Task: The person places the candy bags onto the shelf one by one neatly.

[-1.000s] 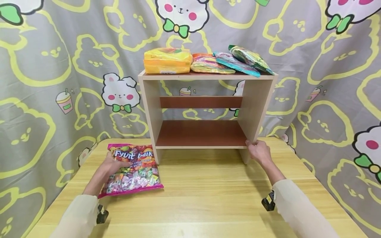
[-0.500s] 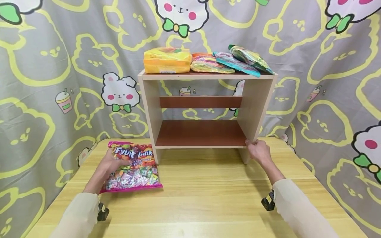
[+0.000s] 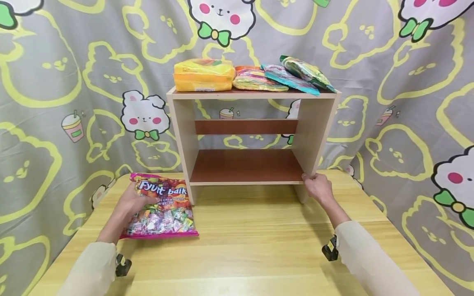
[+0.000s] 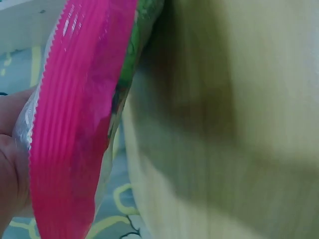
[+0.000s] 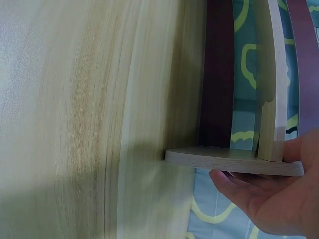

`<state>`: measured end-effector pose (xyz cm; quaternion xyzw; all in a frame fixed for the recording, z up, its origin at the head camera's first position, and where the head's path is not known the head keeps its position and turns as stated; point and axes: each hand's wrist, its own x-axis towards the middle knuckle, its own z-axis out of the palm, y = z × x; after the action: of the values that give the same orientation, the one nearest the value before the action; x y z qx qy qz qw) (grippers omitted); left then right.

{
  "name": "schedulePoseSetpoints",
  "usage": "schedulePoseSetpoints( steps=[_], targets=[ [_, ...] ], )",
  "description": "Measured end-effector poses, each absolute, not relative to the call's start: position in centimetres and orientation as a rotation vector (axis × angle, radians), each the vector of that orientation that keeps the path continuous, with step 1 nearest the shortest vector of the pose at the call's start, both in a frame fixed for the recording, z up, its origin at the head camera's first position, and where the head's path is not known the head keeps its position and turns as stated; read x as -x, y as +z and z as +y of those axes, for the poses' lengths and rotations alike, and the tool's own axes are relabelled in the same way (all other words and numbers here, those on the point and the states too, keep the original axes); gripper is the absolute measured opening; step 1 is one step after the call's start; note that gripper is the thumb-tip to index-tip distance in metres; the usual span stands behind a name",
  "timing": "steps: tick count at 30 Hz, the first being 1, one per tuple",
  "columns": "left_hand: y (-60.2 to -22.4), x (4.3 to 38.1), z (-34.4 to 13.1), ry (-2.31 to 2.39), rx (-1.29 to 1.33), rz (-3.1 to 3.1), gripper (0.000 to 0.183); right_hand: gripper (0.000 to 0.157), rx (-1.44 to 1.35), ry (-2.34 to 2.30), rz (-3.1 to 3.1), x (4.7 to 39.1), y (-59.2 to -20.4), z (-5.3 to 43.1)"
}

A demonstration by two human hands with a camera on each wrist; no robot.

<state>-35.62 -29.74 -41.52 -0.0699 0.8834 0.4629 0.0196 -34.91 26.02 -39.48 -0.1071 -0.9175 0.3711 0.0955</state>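
My left hand (image 3: 131, 201) grips the left side of a large pink-edged bag of chewy candy (image 3: 166, 213), with the thumb across its printed front. The bag leans up beside the shelf's left leg. In the left wrist view its pink sealed edge (image 4: 75, 119) stands over the wooden tabletop, and most of the hand is hidden behind it. With my right hand (image 3: 318, 187) I hold the right side panel of a two-tier wooden shelf (image 3: 248, 164) at the lower board's height. The right wrist view has fingers (image 5: 234, 191) under the panel (image 5: 224, 160) and the thumb by the board.
On the shelf's top lie a yellow packet (image 3: 203, 76), a red-and-yellow packet (image 3: 259, 79), a teal-edged packet (image 3: 290, 78) and a green packet (image 3: 307, 72). The wooden table (image 3: 237, 246) reaches back to a grey patterned curtain (image 3: 92, 82).
The candy bag has risen slightly in my left hand and its lower edge has come up. My right hand stays on the shelf panel. The head view has shifted a little.
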Motion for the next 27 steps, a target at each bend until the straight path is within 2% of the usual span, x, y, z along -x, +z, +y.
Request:
schedulePoseSetpoints(
  steps=[8, 14, 17, 22, 27],
  targets=[
    [-39.0, 35.2, -28.4, 1.321, 0.192, 2.85, 0.094, 0.05, 0.326, 1.092, -2.719, 34.9, -39.4, 25.9],
    [-37.4, 35.0, -27.4, 1.204, 0.193, 2.905, 0.111, 0.05, 0.315, 1.091, -2.727, 34.9, -39.4, 25.8],
    [-36.8, 34.8, -26.9, 1.183, 0.16, 2.928, 0.112, 0.049, 0.322, 1.082, -2.727, 34.9, -39.4, 25.8],
    [-36.2, 34.5, -26.3, 1.128, 0.083, 3.001, 0.105, 0.048, 0.332, 1.076, -2.726, 34.9, -39.3, 25.8],
    [-35.4, 33.9, -25.7, 1.061, 0.008, 3.07, 0.085, 0.05, 0.324, 1.07, -2.729, 35.0, -39.3, 25.9]
  ],
)
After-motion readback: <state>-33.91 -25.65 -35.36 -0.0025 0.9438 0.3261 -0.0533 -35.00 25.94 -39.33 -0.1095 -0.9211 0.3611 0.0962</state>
